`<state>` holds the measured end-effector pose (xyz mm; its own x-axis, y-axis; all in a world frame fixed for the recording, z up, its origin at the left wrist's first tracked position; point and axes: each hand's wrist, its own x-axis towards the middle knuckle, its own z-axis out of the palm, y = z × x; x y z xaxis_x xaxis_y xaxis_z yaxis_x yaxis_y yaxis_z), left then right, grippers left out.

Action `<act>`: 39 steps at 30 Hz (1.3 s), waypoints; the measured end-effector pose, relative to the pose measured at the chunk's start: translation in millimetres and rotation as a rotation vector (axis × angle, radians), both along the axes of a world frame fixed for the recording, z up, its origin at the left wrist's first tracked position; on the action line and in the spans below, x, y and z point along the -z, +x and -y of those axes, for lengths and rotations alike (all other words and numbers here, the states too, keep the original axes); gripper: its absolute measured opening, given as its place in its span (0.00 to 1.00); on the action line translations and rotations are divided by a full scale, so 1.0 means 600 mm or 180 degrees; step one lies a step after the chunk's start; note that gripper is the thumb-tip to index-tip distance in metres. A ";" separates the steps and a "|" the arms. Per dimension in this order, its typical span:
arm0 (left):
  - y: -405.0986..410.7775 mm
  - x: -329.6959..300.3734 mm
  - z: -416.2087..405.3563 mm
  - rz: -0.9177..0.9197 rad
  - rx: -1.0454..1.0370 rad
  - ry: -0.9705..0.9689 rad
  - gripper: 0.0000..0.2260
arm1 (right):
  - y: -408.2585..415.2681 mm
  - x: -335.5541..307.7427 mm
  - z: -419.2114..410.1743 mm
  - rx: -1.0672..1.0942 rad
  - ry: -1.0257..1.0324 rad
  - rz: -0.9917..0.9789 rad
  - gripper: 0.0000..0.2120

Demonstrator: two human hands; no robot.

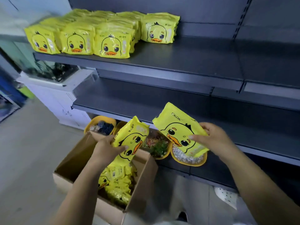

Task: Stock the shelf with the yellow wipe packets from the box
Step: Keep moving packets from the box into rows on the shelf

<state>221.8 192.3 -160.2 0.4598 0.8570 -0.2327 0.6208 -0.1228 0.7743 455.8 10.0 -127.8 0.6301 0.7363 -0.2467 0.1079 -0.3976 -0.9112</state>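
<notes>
My left hand (pixel 106 149) grips a yellow wipe packet (pixel 131 138) with a duck face, held tilted just above the open cardboard box (pixel 78 161). My right hand (pixel 211 138) holds a second yellow packet (pixel 178 127) by its right edge, in front of the middle shelf. More yellow packets (pixel 116 184) lie loose inside the box. On the top dark shelf (pixel 186 62), several rows of the same packets (pixel 81 41) stand at the left, with one row (pixel 159 29) set further back to their right.
The right part of the top shelf and the middle shelf (pixel 146 98) are bare. Yellow bowls (pixel 188 157) of small items sit on the lowest shelf behind the box. A white cabinet (pixel 53 96) stands left of the shelving. Grey floor spreads at the left.
</notes>
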 end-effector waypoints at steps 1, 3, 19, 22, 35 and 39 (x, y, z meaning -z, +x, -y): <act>0.022 -0.008 -0.008 -0.0045 0.0014 0.0103 0.08 | 0.026 -0.013 0.000 -0.0038 0.0055 0.0039 0.12; 0.057 -0.030 -0.017 -0.0020 0.0011 0.0261 0.09 | 0.072 -0.040 -0.007 -0.0134 0.0120 0.0100 0.11; 0.216 -0.249 -0.186 -0.0073 0.0481 0.1657 0.10 | 0.231 -0.241 -0.227 -0.0458 0.0564 0.1416 0.10; 0.240 -0.264 -0.231 0.0057 0.0576 0.1772 0.09 | 0.253 -0.266 -0.278 -0.0462 0.0483 0.1661 0.10; 0.272 -0.265 -0.312 -0.0184 0.0885 0.1844 0.19 | 0.348 -0.247 -0.550 -0.0620 -0.0438 0.2532 0.31; 0.268 -0.264 -0.320 -0.0528 0.0795 0.2029 0.24 | 0.356 -0.239 -0.611 -0.0576 -0.0641 0.2910 0.30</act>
